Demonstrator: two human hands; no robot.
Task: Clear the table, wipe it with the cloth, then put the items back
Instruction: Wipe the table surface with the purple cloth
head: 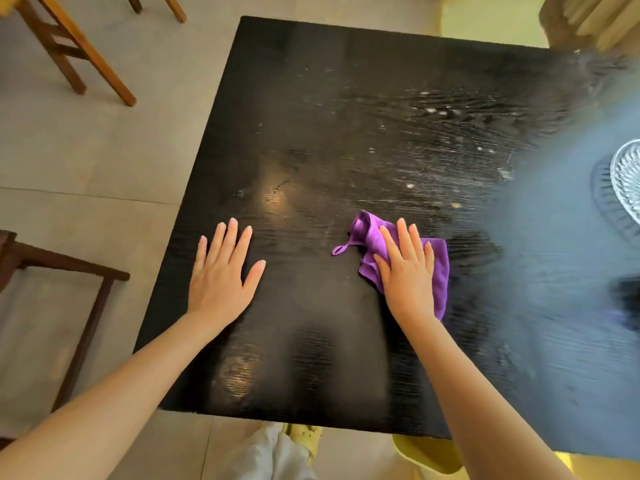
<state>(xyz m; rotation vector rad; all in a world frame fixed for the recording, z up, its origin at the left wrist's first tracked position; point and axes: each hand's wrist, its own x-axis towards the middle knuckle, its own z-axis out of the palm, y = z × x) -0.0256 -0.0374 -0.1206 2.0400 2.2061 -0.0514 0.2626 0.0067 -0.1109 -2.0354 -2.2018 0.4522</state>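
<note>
Right hand (408, 271) flat, fingers straight, pressing the purple cloth (372, 242) onto the black table (311, 98) near its front middle; cloth bunched, a small loop poking out leftward. Left hand (221, 275) flat on bare tabletop, fingers spread, holding nothing, well apart from the cloth. Far right edge blurred: a ribbed clear dish (628, 181), possibly glass, sits there.

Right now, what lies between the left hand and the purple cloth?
Only bare black table, in the head view; nothing sits between the left hand and the purple cloth.
</note>
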